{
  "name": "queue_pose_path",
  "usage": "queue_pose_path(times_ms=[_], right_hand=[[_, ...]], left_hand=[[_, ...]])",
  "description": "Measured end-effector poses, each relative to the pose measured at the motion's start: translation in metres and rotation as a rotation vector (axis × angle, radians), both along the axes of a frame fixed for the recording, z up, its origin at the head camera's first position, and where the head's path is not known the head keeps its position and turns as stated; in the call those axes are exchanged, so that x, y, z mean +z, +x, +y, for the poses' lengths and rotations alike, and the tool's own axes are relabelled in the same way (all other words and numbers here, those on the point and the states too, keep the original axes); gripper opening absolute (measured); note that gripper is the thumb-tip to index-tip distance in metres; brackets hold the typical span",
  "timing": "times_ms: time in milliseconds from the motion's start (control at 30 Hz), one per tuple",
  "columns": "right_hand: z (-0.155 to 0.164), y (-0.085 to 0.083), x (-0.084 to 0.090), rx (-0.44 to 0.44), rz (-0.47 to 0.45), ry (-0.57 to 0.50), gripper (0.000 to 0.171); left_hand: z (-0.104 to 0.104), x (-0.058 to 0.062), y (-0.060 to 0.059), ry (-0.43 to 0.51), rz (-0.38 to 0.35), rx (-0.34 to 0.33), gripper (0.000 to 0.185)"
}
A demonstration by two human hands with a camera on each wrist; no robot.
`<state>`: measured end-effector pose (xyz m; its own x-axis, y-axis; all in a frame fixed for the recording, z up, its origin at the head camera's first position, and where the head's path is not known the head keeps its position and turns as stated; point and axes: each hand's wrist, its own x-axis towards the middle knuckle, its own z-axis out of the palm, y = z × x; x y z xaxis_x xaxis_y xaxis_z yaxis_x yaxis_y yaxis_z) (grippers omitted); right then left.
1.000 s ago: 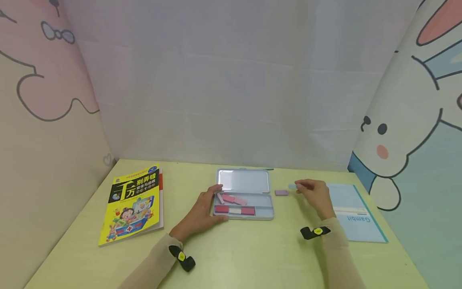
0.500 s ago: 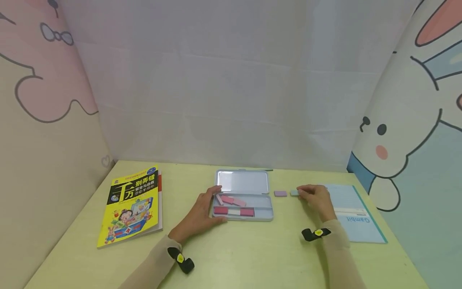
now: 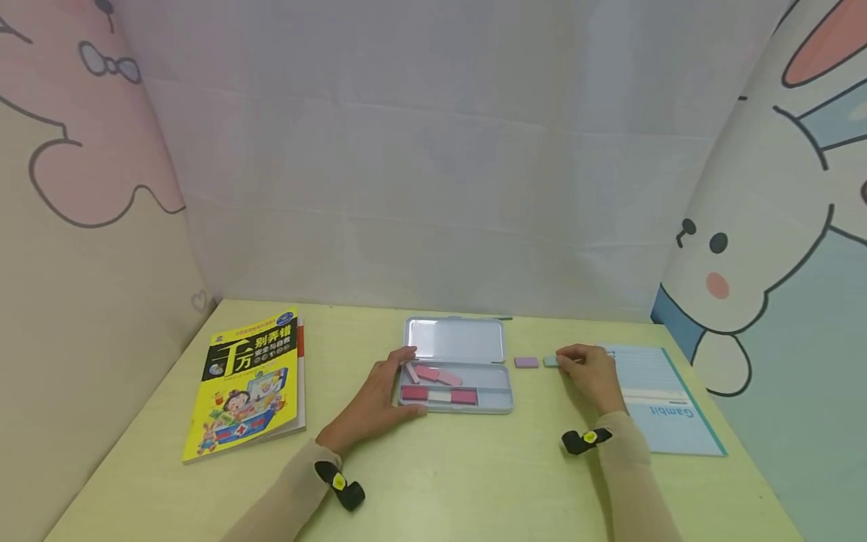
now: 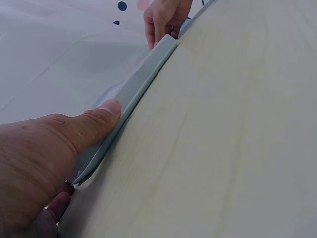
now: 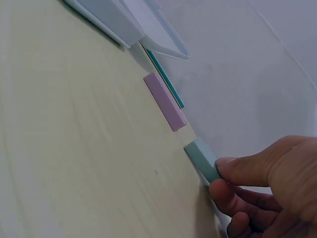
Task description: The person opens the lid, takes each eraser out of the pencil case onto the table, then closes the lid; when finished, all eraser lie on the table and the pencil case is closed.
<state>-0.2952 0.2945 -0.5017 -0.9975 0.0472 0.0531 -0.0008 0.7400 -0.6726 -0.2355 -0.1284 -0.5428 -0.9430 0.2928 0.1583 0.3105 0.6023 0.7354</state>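
Left hand (image 3: 372, 397): gripped case (image 3: 495, 401), thumb on front wall
Right hand (image 3: 593, 373): pinched green block (image 5: 201, 157) near purple block (image 5: 165, 102)

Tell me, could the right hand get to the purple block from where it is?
Probably yes: the purple block lies close by, in the open on the table. Only the green block, pinched by the right hand, sits between; it would likely need releasing first.
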Motion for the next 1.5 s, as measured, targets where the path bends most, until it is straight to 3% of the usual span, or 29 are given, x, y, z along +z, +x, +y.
queue_pose_path(times_ms=[367,600,933,1100,1267,1500], right_hand=[[-0.001,0.001,0.001,0.036,0.024,0.013,0.027],[0.007,0.004,0.003,0.030,0.022,0.018,0.029],[0.006,0.005,0.002,0.051,0.064,0.023,0.027],[0.006,0.008,0.008,0.055,0.128,0.032,0.027],[0.000,0.007,0.018,0.122,0.213,0.051,0.026],[-0.015,0.009,0.033,0.184,0.245,0.092,0.026]], left_hand=[[0.000,0.001,0.002,0.000,-0.009,0.015,0.103],[0.006,0.008,0.000,0.008,-0.006,-0.025,0.100],[0.006,0.007,0.003,0.001,-0.018,-0.002,0.101],[0.006,0.006,0.003,0.014,-0.020,-0.009,0.100],[0.004,0.005,0.004,0.004,-0.028,0.012,0.101],[0.003,0.008,0.004,0.002,-0.038,0.014,0.101]])
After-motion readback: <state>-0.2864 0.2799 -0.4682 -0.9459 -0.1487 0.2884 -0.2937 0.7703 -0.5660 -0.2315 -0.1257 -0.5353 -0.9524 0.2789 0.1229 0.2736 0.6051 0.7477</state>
